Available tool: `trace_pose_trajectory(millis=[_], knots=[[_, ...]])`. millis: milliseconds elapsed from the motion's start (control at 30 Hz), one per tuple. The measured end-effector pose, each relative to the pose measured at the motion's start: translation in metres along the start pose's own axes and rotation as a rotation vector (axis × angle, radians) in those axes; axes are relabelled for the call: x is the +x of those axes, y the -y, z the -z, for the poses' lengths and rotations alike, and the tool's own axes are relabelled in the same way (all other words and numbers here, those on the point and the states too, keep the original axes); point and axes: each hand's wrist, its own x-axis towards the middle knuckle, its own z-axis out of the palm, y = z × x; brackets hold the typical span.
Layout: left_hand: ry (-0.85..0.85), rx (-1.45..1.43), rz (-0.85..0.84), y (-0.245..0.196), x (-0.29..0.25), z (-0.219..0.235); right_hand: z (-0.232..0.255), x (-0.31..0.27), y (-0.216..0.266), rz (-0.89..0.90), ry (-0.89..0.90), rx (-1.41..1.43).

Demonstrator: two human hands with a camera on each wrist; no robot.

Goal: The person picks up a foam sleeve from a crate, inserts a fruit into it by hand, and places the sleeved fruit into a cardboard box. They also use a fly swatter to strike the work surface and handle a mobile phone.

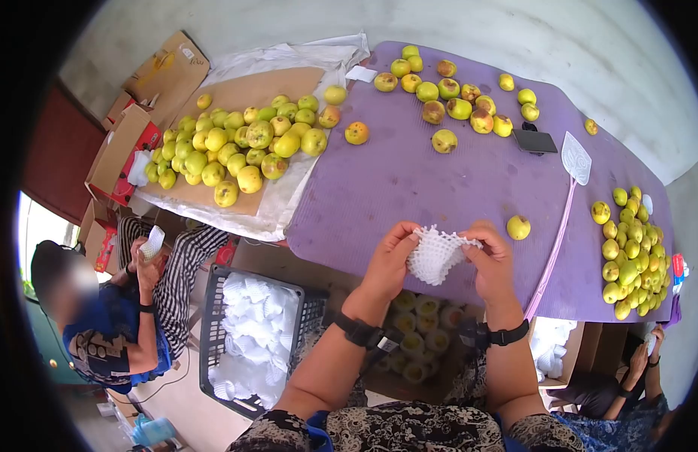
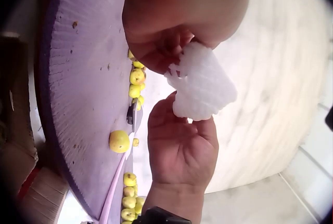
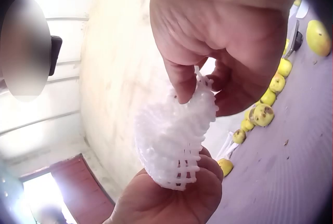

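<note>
A white foam net sleeve (image 1: 435, 258) is stretched between both hands above the front edge of the purple table. My left hand (image 1: 387, 264) pinches its left rim between thumb and fingers, and my right hand (image 1: 490, 260) pinches the right rim. Seen from the left wrist, the net (image 2: 203, 83) hangs between the two hands, with no fruit visible in it. Its open mesh (image 3: 177, 141) shows in the right wrist view, where the right thumb and fingers grip one edge. A single yellow-green fruit (image 1: 518, 227) lies on the table to the right.
Piled fruit (image 1: 213, 143) covers cardboard at the left; more lies at the back and right. A fly swatter (image 1: 576, 160) and a dark phone (image 1: 535, 142) rest on the purple table (image 1: 364, 188). Below are a crate (image 1: 212, 324) of white nets and a box of wrapped fruit. People sit either side.
</note>
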Motion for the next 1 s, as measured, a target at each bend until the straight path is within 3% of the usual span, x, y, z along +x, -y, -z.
trace_pose_trajectory(millis=[100,167,267,300,433,500,567,633,700,767,867,1000], knots=[[-0.083,-0.047,-0.004,-0.01,0.003,0.004,-0.009,0.004,0.001,-0.063,-0.071,0.032],[-0.088,-0.029,0.016,-0.02,0.001,0.002,-0.013,0.006,-0.002,-0.058,-0.081,-0.252],[-0.051,-0.036,0.104,-0.027,-0.001,0.007,-0.025,0.009,0.0,0.032,-0.071,-0.407],[-0.012,-0.063,0.169,-0.028,-0.002,0.009,-0.027,0.009,-0.001,0.031,-0.07,-0.407],[0.025,0.009,0.168,-0.023,0.002,0.015,-0.029,0.011,-0.007,0.028,-0.061,-0.287],[-0.009,0.029,0.049,-0.026,0.005,0.017,-0.024,0.011,-0.011,-0.003,-0.056,-0.231],[-0.058,0.094,-0.022,-0.029,0.006,0.016,-0.016,0.011,-0.019,-0.031,0.059,-0.118],[-0.109,0.157,-0.092,-0.027,0.007,0.017,-0.026,0.014,-0.006,-0.084,0.03,-0.079],[-0.166,0.43,-0.161,-0.022,0.009,0.022,-0.038,0.012,-0.006,-0.138,-0.002,-0.041],[-0.184,0.528,-0.198,-0.023,0.005,0.011,-0.048,0.004,-0.017,-0.06,-0.063,-0.259],[-0.232,0.687,-0.263,-0.022,0.005,0.003,-0.055,0.0,-0.019,-0.117,-0.065,-0.489],[-0.248,0.726,-0.346,-0.021,0.009,0.003,-0.047,0.002,-0.03,-0.135,-0.153,-0.387]])
